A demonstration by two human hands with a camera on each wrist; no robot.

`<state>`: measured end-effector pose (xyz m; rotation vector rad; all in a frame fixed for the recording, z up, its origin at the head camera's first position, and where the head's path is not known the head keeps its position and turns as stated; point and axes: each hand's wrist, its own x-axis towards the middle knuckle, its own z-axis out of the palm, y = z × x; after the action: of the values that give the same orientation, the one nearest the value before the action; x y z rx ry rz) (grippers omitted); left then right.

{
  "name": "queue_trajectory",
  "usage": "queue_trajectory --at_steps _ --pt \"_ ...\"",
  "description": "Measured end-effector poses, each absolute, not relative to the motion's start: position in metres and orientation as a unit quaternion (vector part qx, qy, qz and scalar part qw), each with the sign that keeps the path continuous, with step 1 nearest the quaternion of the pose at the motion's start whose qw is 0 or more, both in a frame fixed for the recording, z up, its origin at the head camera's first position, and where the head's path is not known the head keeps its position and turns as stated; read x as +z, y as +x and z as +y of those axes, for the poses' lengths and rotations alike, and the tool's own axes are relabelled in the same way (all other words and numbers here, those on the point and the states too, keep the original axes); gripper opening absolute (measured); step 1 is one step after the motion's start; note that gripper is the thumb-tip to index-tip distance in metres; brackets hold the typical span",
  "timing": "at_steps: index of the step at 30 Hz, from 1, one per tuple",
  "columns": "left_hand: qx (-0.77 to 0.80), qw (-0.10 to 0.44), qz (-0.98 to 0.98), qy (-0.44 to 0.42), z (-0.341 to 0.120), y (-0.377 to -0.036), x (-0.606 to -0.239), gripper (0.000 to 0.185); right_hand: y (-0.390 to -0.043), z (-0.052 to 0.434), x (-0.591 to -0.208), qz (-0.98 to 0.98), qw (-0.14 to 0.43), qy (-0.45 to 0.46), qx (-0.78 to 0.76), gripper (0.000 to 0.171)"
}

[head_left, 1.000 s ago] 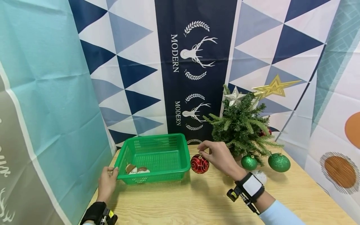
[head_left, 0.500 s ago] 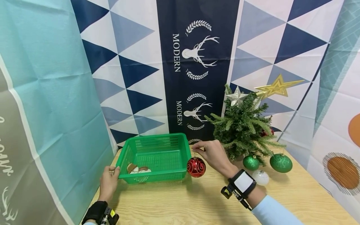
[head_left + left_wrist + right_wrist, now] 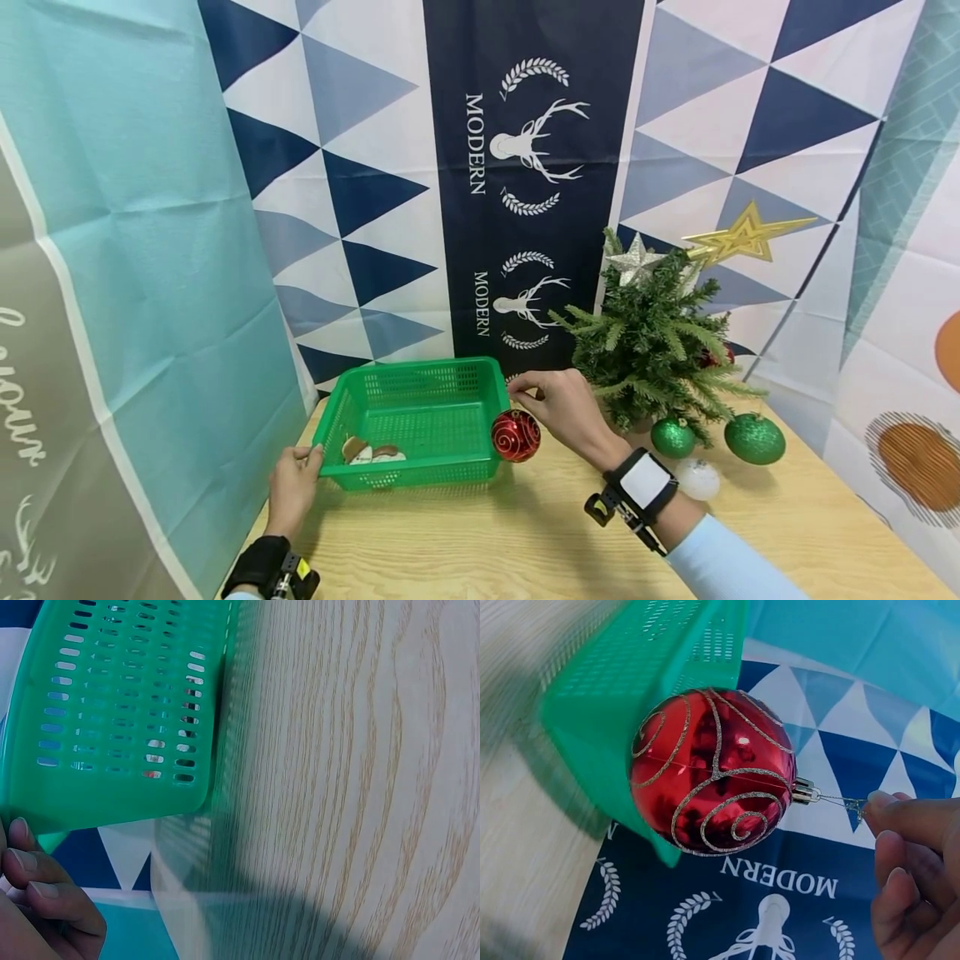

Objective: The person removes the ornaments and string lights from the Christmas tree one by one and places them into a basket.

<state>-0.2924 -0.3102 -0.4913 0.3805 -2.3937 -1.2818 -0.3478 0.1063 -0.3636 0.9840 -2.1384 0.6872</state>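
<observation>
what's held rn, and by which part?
Right hand pinches the red bauble by its hanging string. Left hand holds the green basket at its near-left corner rim.

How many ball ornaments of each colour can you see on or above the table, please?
Red ball ornament, hanging from the right hand: 1
Green ball ornaments: 2
White ball ornament: 1
Total: 4

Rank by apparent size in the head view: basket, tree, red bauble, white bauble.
1. Basket and tree: look about alike; the basket is wider, the tree taller, so no ranking between them.
2. Red bauble, hanging by its string from the right hand.
3. White bauble, smallest, partly hidden.
</observation>
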Motion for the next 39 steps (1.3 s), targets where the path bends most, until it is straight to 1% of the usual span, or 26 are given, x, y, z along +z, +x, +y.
queue_trajectory --at_steps 6,13,22,33,39 --pt "-0.455 0.203 -0.856 0.136 -0.308 -0.293 -0.492 0.041 -0.349 0.102 -0.365 -0.815 0.342 0.381 0.271 0.014" --pt "-0.451 0.209 -0.857 0.139 -0.308 -0.295 -0.492 0.044 -0.353 0.097 -0.367 -0.809 0.347 0.382 0.282 0.011" --pt "-0.448 0.214 -0.857 0.137 -0.31 -0.296 -0.492 0.041 -0.359 0.092 -0.368 -0.811 0.333 0.375 0.301 0.007" --pt "-0.438 0.217 -0.86 0.144 -0.31 -0.293 -0.49 0.042 -0.366 0.084 -0.37 -0.807 0.34 0.373 0.306 0.009" --pt "-0.437 0.213 -0.862 0.143 -0.31 -0.291 -0.492 0.042 -0.366 0.08 -0.373 -0.813 0.334 0.362 0.31 0.01"
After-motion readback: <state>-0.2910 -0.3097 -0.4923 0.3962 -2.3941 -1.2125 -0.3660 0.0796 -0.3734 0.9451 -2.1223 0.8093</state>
